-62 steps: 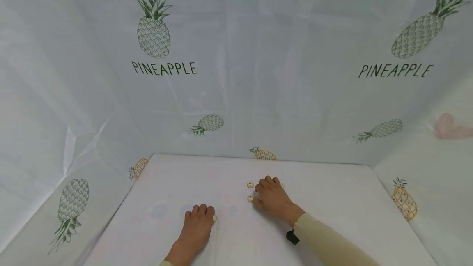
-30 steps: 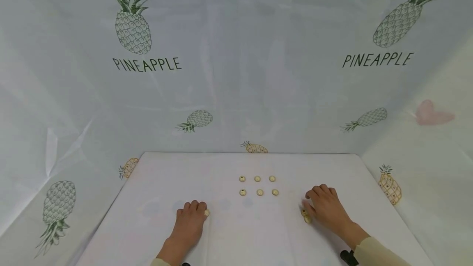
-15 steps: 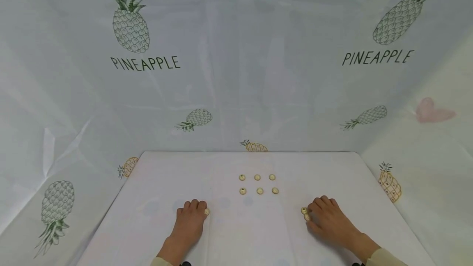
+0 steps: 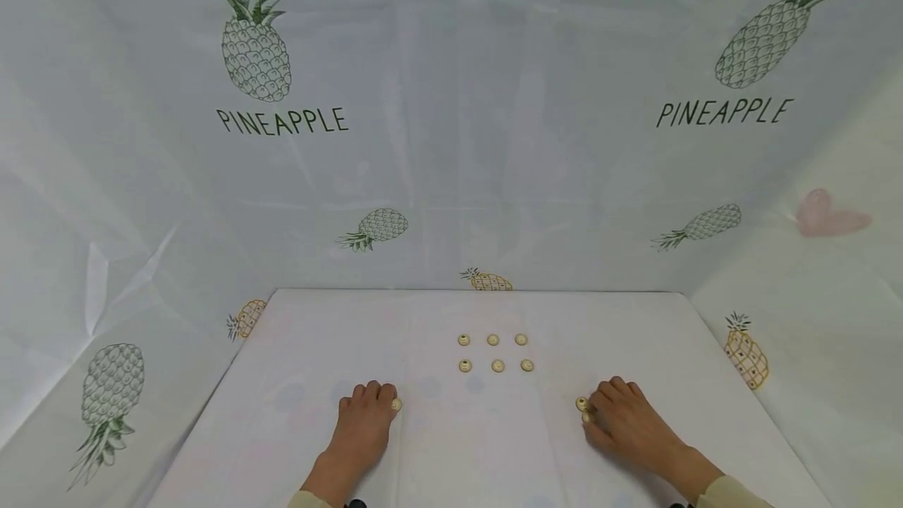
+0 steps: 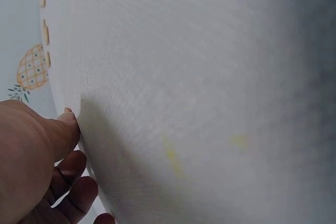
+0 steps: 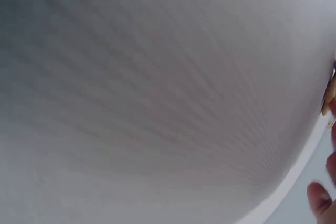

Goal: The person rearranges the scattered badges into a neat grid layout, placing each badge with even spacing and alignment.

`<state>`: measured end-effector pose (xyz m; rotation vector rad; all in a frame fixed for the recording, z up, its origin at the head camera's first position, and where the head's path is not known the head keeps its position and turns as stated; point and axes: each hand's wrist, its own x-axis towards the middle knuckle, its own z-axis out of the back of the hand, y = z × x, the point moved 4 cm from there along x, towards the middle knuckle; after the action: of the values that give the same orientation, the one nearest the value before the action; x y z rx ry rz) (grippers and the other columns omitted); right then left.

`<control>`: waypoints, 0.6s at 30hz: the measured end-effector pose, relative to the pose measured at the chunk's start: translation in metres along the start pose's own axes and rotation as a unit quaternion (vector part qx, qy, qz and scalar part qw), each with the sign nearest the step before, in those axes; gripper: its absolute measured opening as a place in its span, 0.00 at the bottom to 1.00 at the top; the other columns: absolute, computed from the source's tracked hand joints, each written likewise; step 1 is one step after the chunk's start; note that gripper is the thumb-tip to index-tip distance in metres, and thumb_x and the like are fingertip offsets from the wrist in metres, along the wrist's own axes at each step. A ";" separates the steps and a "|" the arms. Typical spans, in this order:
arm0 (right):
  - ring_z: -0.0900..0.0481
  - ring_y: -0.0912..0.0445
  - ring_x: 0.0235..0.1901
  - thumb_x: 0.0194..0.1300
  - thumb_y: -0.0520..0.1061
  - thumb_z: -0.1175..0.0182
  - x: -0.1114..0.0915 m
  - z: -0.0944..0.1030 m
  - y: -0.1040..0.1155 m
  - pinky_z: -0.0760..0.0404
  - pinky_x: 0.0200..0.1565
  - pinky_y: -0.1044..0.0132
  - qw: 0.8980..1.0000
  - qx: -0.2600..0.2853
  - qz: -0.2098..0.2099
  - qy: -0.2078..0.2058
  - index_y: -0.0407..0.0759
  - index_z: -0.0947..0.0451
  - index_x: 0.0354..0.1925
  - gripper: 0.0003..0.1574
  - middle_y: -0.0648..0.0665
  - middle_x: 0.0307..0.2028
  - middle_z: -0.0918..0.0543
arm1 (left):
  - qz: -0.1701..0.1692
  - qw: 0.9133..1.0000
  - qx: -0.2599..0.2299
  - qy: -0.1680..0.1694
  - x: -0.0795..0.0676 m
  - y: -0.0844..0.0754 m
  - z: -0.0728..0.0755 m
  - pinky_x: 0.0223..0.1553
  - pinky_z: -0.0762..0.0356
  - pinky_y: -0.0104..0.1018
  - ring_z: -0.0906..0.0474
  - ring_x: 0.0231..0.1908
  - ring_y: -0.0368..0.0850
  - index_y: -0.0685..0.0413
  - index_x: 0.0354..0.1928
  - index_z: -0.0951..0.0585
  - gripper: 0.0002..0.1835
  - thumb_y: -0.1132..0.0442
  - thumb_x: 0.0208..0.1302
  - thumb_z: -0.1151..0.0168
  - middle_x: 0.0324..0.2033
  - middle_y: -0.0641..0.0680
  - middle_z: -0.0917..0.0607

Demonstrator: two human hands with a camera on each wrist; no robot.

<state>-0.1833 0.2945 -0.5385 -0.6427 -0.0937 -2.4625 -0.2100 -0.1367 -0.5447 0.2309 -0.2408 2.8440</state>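
Observation:
In the head view, my left hand (image 4: 363,420) rests on the white table. A small round cream-coloured disc (image 4: 397,405) lies against its thumb side. The left wrist view shows the thumb (image 5: 63,132) touching the table beside a disc edge (image 5: 67,110), other fingers loosely bent. My right hand (image 4: 626,423) lies low on the right side, thumb and forefinger about a second disc (image 4: 586,417), which they partly cover and appear to pinch. Another disc (image 4: 582,404), dark in its middle, touches it. The right wrist view catches discs (image 6: 329,97) at its edge beside the fingertips.
Several like discs stand in two rows beyond the hands, including a front one (image 4: 498,365) and a back one (image 4: 493,340). The table (image 4: 339,328) has a white cover. A pineapple-printed curtain (image 4: 451,139) hangs behind and at both sides.
My right hand has gone from the two rows rightward to the pair of discs, where its fingers now partly cover the nearer one. My left hand has stayed beside its disc.

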 end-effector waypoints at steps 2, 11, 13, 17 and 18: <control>0.38 0.66 0.39 0.54 0.48 0.25 0.000 0.001 0.002 0.35 0.41 0.64 1.000 0.024 0.003 0.008 0.59 0.24 0.35 0.16 0.63 0.37 0.27 | 0.001 1.000 -0.001 0.002 0.000 0.001 -0.001 0.37 0.29 0.49 0.34 0.35 0.46 0.55 0.48 0.21 0.12 0.59 0.69 0.30 0.35 0.51 0.24; 0.36 0.66 0.41 0.54 0.51 0.24 -0.006 0.006 -0.003 0.34 0.44 0.61 0.999 0.031 -0.013 0.016 0.58 0.21 0.39 0.17 0.65 0.39 0.26 | -0.001 1.000 0.005 -0.002 0.000 0.001 -0.002 0.37 0.29 0.48 0.33 0.35 0.46 0.55 0.49 0.20 0.13 0.59 0.69 0.29 0.36 0.52 0.23; 0.36 0.66 0.41 0.55 0.52 0.24 -0.007 0.006 -0.003 0.33 0.44 0.61 0.999 0.031 -0.006 0.014 0.58 0.20 0.39 0.16 0.64 0.38 0.26 | -0.001 1.000 0.007 -0.003 0.000 0.001 -0.002 0.37 0.29 0.48 0.33 0.35 0.46 0.55 0.48 0.20 0.13 0.58 0.69 0.29 0.36 0.52 0.23; 0.35 0.65 0.41 0.55 0.54 0.22 -0.007 0.005 -0.003 0.33 0.43 0.61 0.999 0.033 0.012 0.012 0.59 0.20 0.37 0.16 0.63 0.39 0.25 | 0.002 1.000 0.009 0.006 0.000 0.001 -0.002 0.37 0.29 0.48 0.33 0.35 0.46 0.55 0.49 0.20 0.13 0.58 0.70 0.30 0.37 0.52 0.23; 0.35 0.65 0.41 0.55 0.54 0.22 -0.007 0.004 -0.003 0.34 0.43 0.61 0.999 0.032 0.015 0.013 0.59 0.20 0.37 0.16 0.63 0.38 0.25 | 0.003 1.000 0.009 0.007 0.000 0.001 -0.002 0.38 0.29 0.48 0.33 0.36 0.46 0.55 0.49 0.20 0.13 0.58 0.70 0.30 0.37 0.52 0.23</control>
<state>-0.1776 0.3015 -0.5379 -0.5816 -0.1504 -2.4278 -0.2102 -0.1374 -0.5473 0.2128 -0.2142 2.8541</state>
